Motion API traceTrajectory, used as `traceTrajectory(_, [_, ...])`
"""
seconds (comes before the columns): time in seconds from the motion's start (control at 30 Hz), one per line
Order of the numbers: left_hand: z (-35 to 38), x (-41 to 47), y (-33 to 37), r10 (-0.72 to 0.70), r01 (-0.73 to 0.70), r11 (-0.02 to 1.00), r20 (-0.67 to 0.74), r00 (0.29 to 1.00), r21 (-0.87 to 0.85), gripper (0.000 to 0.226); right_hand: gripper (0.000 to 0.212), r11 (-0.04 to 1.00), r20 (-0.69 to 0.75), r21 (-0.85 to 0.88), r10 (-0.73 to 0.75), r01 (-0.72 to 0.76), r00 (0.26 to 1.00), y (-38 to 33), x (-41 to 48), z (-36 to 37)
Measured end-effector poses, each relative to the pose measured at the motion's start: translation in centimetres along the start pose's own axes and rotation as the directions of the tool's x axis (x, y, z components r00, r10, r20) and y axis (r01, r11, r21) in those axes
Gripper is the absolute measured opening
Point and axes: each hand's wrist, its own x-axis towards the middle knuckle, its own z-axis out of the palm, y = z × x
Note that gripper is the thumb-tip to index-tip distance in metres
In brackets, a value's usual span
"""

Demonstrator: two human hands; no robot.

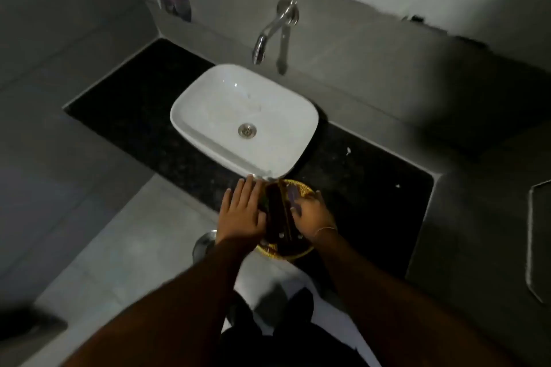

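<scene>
Item: dark brown object (278, 214), lying on gold-rimmed plate (301, 188) at the front edge of black counter (134, 107), just before white basin (185, 116). Left hand (243, 211): fingers straight, flat against the object's left side. Right hand (313, 214): fingers curled over its right side, grasping it. Object sits between both hands.

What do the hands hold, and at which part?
A dark object on a gold-rimmed plate: left hand flat against its left side, right hand curled on its right.
</scene>
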Motion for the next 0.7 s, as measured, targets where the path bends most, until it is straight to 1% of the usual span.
traceTrajectory(0.07, [0.9,-0.7,-0.9,-0.024,0.023,1.0,0.035,0.999,0.016,0.082,0.059,0.995,0.035,-0.096,0.021,-0.017,0.999,-0.1,0.1,1.7])
traceTrajectory(0.1, [1.6,-1.3,-1.4,-0.034,0.032,0.999,0.054,0.998,0.038,0.083,0.063,0.995,0.038,-0.076,0.066,-0.063,0.997,0.0,0.0,2.8])
traceTrajectory(0.2, [3.1,-2.5,-2.5,-0.031,0.029,0.999,0.061,0.998,0.044,0.081,0.066,0.972,0.08,0.074,0.215,-0.221,0.973,-0.3,0.2,4.3])
traceTrajectory(0.27, [3.6,-2.6,-3.2,-0.011,0.009,0.999,0.05,0.999,0.045,0.079,0.069,0.955,0.069,0.104,0.27,-0.276,0.96,-0.2,0.7,5.1])
traceTrajectory(0.3, [3.6,-2.6,-3.4,-0.004,0.001,0.999,0.053,0.999,0.052,0.079,0.067,0.946,0.067,0.114,0.296,-0.302,0.953,-0.1,0.8,5.3])
traceTrajectory(0.37, [3.5,-2.6,-3.7,0.002,-0.004,0.999,0.052,0.999,0.05,0.079,0.058,0.941,0.057,0.137,0.306,-0.311,0.95,0.0,0.9,5.5])
traceTrajectory(0.43, [2.9,-2.4,-3.8,-0.007,0.006,0.999,0.031,1.0,0.043,0.078,0.043,0.932,0.046,0.195,0.302,-0.306,0.952,0.2,0.6,5.3])
traceTrajectory(0.5, [2.0,-1.8,-3.6,-0.021,0.021,0.999,-0.008,1.0,0.025,0.076,0.034,0.901,0.053,0.28,0.33,-0.331,0.942,0.5,0.1,4.8])
traceTrajectory(0.53, [1.5,-1.4,-3.5,-0.038,0.038,0.999,-0.031,0.999,0.0,0.074,0.033,0.884,0.061,0.323,0.337,-0.338,0.939,0.5,-0.3,4.6])
traceTrajectory(0.6, [0.4,-0.5,-2.7,-0.078,0.073,0.995,-0.07,0.995,-0.075,0.07,0.035,0.858,0.033,0.414,0.318,-0.303,0.947,0.7,-1.3,4.2])
traceTrajectory(0.67, [-0.8,0.7,-1.5,-0.141,0.117,0.966,-0.087,0.986,-0.232,0.069,0.043,0.853,-0.018,0.465,0.274,-0.235,0.961,1.0,-2.4,3.9])
traceTrajectory(0.7, [-1.4,1.3,-0.9,-0.183,0.154,0.931,-0.056,0.982,-0.331,0.069,0.048,0.863,-0.047,0.468,0.239,-0.189,0.97,1.3,-2.9,3.8])
